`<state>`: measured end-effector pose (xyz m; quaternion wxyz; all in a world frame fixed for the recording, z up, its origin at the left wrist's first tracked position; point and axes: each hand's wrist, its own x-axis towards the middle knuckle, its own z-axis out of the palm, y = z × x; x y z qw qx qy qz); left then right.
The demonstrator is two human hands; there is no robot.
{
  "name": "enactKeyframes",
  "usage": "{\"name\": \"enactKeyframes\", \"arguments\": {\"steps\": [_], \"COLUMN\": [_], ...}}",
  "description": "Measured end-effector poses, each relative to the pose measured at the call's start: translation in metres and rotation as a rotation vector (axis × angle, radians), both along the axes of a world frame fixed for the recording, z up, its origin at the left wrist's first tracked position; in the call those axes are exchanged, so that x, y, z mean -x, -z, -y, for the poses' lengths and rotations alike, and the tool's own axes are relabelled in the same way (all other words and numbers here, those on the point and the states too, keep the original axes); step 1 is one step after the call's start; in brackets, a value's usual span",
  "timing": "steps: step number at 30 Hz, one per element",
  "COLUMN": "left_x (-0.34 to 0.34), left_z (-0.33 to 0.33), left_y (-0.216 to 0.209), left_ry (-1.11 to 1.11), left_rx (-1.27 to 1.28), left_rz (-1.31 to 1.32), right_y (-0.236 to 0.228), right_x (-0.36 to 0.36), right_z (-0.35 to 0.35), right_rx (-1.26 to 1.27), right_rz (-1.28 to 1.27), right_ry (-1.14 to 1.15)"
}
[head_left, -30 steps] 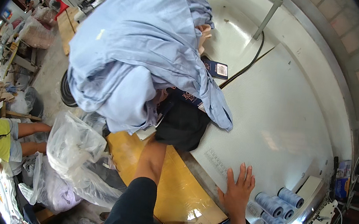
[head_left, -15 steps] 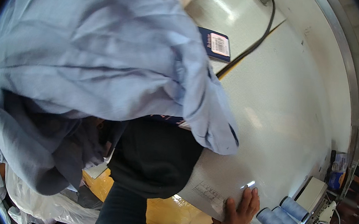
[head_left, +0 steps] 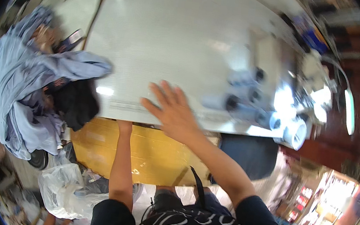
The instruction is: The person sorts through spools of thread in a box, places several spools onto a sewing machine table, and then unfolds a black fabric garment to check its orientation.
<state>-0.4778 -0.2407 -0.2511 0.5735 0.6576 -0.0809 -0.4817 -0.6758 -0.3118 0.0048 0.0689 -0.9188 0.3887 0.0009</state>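
My right hand (head_left: 171, 111) is over the near part of the pale tabletop (head_left: 173, 54), fingers spread, with nothing in it. I cannot tell whether it touches the surface. My left hand (head_left: 124, 126) reaches under the table's front edge, above a yellow taped surface (head_left: 109, 149); its fingers are hidden. On the left is a rumpled blue-grey garment (head_left: 20, 72), one part stretching over the tabletop. Against it, at the table's edge, hangs a black cloth (head_left: 76, 103). A dark card with a white label (head_left: 74, 37) lies behind the garment.
Several blue thread cones (head_left: 242, 93) lie at the right of the table, blurred, and a pale cone (head_left: 294, 132) sits at its corner. Beyond them are machine parts and a lit lamp (head_left: 349, 112). Clear plastic bags (head_left: 62, 188) are on the floor at lower left.
My view has swung right, so the garment now appears smaller and farther left. My left arm, hidden before beyond its sleeve, now shows below the table edge. My right hand's fingers have spread.
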Motion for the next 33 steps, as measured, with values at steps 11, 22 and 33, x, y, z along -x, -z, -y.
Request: {"name": "enactKeyframes", "arguments": {"steps": [11, 22, 33], "left_x": [0.267, 0.411, 0.263], "left_z": [-0.157, -0.196, -0.200], "left_y": [-0.101, -0.094, -0.159], "left_ry": [1.666, 1.057, 1.163], "left_rx": [-0.295, -0.396, -0.293], "left_rz": [0.178, 0.518, 0.540], "right_y": [0.053, 0.115, 0.126], "right_x": [0.259, 0.501, 0.392], "right_z": [-0.295, -0.387, -0.406], "right_rx": [-0.324, -0.351, -0.639], "right_rz": [0.270, -0.071, 0.219], "right_ry": [0.660, 1.453, 1.263]}}
